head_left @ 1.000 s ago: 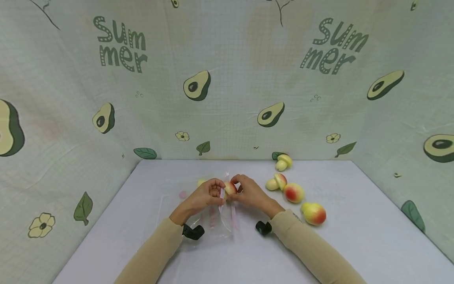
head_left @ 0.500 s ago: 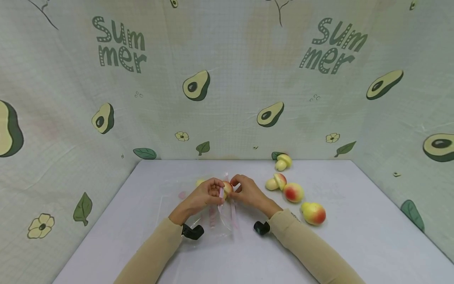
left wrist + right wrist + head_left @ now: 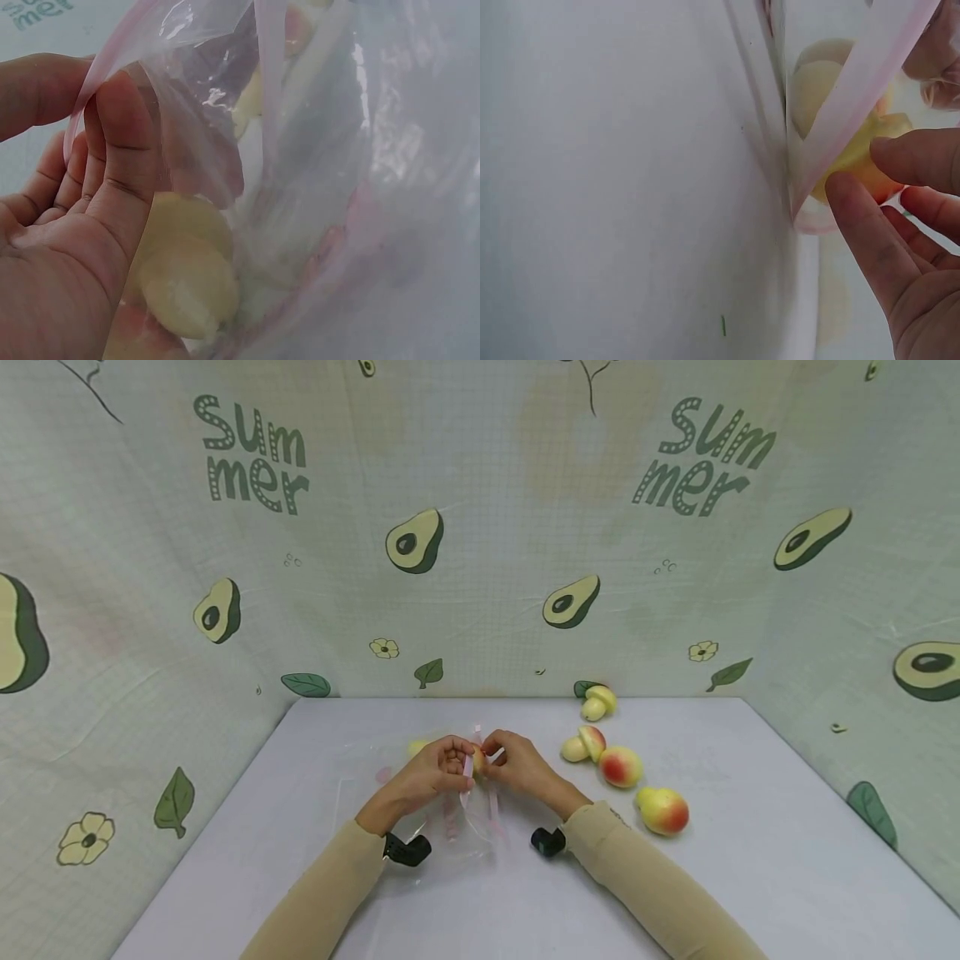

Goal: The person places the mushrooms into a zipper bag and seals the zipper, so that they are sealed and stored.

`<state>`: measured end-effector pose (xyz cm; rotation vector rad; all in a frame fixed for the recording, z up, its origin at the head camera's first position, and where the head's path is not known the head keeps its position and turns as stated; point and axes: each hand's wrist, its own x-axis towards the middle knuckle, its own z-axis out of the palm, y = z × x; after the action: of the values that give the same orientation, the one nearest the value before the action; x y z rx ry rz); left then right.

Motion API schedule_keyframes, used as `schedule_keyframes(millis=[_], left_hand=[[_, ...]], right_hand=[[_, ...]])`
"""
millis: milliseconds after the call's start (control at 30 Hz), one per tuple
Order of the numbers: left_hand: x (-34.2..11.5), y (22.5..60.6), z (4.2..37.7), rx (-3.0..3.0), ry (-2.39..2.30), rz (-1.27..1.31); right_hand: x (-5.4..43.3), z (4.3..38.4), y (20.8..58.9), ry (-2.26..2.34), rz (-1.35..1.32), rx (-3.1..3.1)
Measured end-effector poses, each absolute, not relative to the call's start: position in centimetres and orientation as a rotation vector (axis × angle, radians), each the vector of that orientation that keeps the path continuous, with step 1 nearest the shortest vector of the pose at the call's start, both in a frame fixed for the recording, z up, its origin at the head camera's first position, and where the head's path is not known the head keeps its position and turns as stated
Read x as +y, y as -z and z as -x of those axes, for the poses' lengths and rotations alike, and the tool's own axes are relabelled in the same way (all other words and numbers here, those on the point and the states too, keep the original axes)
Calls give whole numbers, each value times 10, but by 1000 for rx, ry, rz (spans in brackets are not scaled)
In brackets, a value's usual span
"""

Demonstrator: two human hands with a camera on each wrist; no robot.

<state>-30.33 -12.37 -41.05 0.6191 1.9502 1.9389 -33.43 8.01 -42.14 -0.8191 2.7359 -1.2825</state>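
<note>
My left hand (image 3: 437,768) pinches the pink rim of a clear plastic zip bag (image 3: 468,852) between thumb and finger. In the left wrist view that pink rim (image 3: 88,88) passes under the thumb. My right hand (image 3: 525,768) holds a yellow-and-red toy fruit or mushroom (image 3: 862,169) by the fingertips, at the bag's mouth. Fingers cover much of this piece, so its exact kind is unclear. Inside the bag, yellow rounded toy pieces (image 3: 187,289) show through the plastic in the left wrist view, one with a reddish part below it.
On the white table (image 3: 750,877), right of my hands, lie a toy pear (image 3: 663,812), a toy peach (image 3: 621,767) and a red-capped toy mushroom (image 3: 583,744). A yellow toy mushroom (image 3: 599,702) sits at the back edge. Avocado-print cloth (image 3: 480,593) hangs behind.
My right hand has shifted slightly left with the toy piece, bringing it closer to the left hand and further behind the bag's rim. The left hand stays nearly still.
</note>
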Motion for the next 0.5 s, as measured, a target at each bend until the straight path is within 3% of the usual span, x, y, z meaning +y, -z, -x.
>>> schedule_keyframes(millis=[500], left_hand=[[-125, 412, 303, 1924, -1933, -654]], right_hand=[[77, 334, 423, 1291, 847, 2705]])
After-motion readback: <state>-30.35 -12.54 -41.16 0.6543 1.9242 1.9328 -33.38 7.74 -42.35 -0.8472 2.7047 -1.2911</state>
